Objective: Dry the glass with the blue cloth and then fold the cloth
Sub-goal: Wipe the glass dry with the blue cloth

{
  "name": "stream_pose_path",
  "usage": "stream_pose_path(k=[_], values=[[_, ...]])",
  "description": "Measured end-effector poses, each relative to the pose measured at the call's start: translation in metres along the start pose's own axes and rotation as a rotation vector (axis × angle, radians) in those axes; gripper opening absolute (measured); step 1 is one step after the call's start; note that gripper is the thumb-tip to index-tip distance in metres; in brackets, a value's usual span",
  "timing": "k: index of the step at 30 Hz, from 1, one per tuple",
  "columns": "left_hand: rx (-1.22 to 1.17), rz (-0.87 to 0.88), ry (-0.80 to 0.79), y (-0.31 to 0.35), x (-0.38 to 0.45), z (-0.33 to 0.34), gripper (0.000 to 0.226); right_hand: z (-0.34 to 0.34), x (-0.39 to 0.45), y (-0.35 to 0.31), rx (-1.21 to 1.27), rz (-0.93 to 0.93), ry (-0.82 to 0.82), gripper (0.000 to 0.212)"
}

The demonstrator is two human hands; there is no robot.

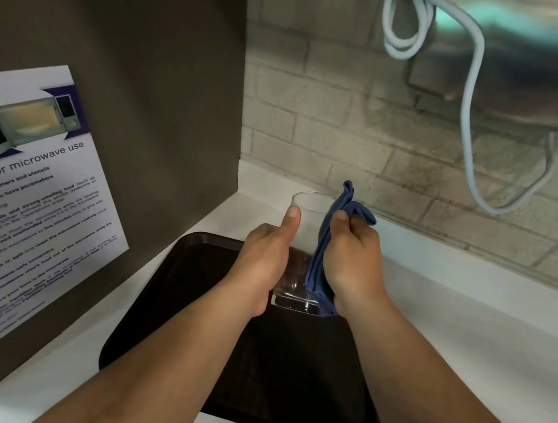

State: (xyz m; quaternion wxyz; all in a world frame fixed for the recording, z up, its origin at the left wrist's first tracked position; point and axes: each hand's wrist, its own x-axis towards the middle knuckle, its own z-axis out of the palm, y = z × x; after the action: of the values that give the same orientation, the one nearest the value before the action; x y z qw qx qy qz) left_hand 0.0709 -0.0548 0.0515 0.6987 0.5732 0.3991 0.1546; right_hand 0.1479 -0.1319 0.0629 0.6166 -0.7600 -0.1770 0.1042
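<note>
A clear drinking glass (307, 221) is held upright above the dark tray (287, 377). My left hand (262, 261) grips its left side, thumb pointing up along the wall near the rim. My right hand (354, 264) holds the bunched blue cloth (327, 247) and presses it against the right side of the glass. The cloth runs from above the rim down to the thick base. Both forearms reach in from the bottom of the view.
The tray lies on a white counter (465, 327). A dark panel with a microwave-use notice (27, 205) stands close on the left. A tiled wall (349, 122) is behind, and a pale cable (471, 104) hangs at the upper right.
</note>
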Motion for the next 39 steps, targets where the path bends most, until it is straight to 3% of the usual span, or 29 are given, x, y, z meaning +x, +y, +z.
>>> stream_pose_path(k=[5, 9, 11, 13, 18, 22, 24, 26, 28, 29, 31, 34, 39], values=[[-0.123, -0.055, -0.073, -0.002, -0.005, 0.011, 0.092, 0.004, 0.000, -0.003, -0.027, -0.013, -0.018, 0.031], [-0.239, -0.172, -0.116, 0.003, -0.004, -0.003, 0.084, -0.007, 0.003, -0.003, 0.129, 0.306, -0.126, 0.033], [-0.284, -0.196, -0.137, 0.004, 0.000, -0.008, 0.088, -0.012, -0.005, 0.003, 0.139, 0.358, -0.196, 0.036], [-0.273, -0.185, -0.105, 0.005, 0.002, -0.007, 0.087, -0.011, -0.021, 0.010, 0.099, 0.242, -0.216, 0.038], [-0.278, -0.148, -0.104, 0.004, 0.004, -0.002, 0.083, 0.002, -0.056, 0.018, -0.307, -0.290, -0.107, 0.022], [-0.281, -0.082, -0.190, -0.001, 0.002, -0.005, 0.071, 0.008, -0.044, 0.002, -0.428, -0.507, -0.057, 0.037], [-0.317, -0.077, -0.236, -0.002, -0.001, -0.009, 0.073, 0.007, -0.028, -0.007, -0.317, -0.407, -0.029, 0.027], [-0.344, -0.049, -0.249, -0.002, -0.001, -0.013, 0.080, 0.003, -0.012, -0.009, -0.047, -0.128, -0.078, 0.031], [-0.304, -0.028, -0.194, 0.000, -0.003, -0.013, 0.082, -0.002, -0.010, -0.007, 0.197, 0.117, -0.132, 0.036], [-0.257, -0.029, -0.130, 0.001, -0.003, -0.011, 0.079, -0.003, -0.013, -0.003, 0.227, 0.153, -0.146, 0.034], [-0.112, -0.011, -0.011, 0.002, -0.004, -0.006, 0.066, -0.001, -0.018, 0.006, 0.160, 0.097, -0.104, 0.032], [0.012, 0.010, 0.023, 0.001, -0.005, 0.000, 0.057, 0.002, -0.021, 0.014, -0.028, -0.072, -0.009, 0.030], [-0.132, -0.065, -0.089, -0.003, -0.006, 0.003, 0.091, 0.003, -0.026, 0.012, -0.196, -0.217, -0.034, 0.029]])
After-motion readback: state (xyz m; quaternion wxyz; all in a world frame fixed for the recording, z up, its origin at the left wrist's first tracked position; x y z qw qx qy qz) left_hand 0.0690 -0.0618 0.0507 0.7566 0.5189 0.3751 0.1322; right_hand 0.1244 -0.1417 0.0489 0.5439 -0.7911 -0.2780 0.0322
